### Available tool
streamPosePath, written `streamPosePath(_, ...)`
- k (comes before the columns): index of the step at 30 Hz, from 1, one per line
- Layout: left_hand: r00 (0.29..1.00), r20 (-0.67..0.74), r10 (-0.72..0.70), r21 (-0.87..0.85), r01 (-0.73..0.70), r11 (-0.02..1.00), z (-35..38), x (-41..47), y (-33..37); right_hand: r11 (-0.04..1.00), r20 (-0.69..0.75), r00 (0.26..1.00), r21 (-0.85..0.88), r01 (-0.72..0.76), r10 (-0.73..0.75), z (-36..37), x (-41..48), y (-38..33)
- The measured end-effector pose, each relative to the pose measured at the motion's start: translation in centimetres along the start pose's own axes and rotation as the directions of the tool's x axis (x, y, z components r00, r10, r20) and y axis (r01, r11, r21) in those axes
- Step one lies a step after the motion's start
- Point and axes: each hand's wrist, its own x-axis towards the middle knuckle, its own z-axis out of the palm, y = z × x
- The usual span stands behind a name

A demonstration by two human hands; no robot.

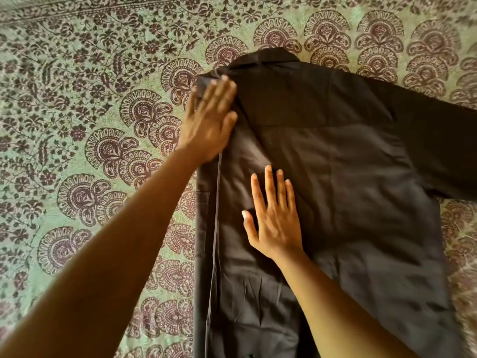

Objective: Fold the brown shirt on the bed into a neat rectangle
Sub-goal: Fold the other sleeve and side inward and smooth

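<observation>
The brown shirt [343, 177] lies back up on the bed, collar at the far end. Its left side is folded inward along a straight edge running down the frame. The right sleeve stretches out flat toward the right edge. My left hand [210, 120] lies flat with straight fingers on the folded left shoulder, near the collar. My right hand [273, 215] presses flat on the folded panel lower down, fingers spread and pointing away from me. Neither hand grips the cloth.
The shirt rests on a green bedspread [90, 112] printed with dark purple paisley and flower patterns. Bedspread shows to the left of the shirt and beyond the collar. A narrow strip of it shows at the right, below the sleeve.
</observation>
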Motion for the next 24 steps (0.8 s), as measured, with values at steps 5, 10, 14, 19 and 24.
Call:
streamPosePath(5,0.99,0.125,-0.058,0.085,0.047,0.995,2.0,-2.1,-0.3,0.999,0.013,0.999,-0.017,-0.032,0.032,0.0,0.0,-0.2)
streamPosePath(10,0.971,0.057,-0.233,0.049,0.231,0.972,-0.7,0.8,-0.5,0.998,-0.018,0.999,0.051,-0.044,0.045,-0.5,-0.2,0.0)
streamPosePath(14,0.997,-0.06,-0.046,-0.01,0.046,0.999,-1.2,-2.0,0.7,0.993,-0.129,0.991,0.103,0.059,-0.045,-1.8,2.5,0.4)
streamPosePath(19,0.983,0.159,0.092,0.105,-0.11,0.988,1.1,-3.4,-1.0,0.979,0.015,0.979,0.004,0.202,-0.202,-1.9,6.4,1.1)
streamPosePath(24,0.984,0.167,0.056,0.143,-0.08,0.986,1.4,-3.1,-0.9,0.999,-0.06,0.998,0.031,-0.017,0.019,-0.3,2.9,2.2)
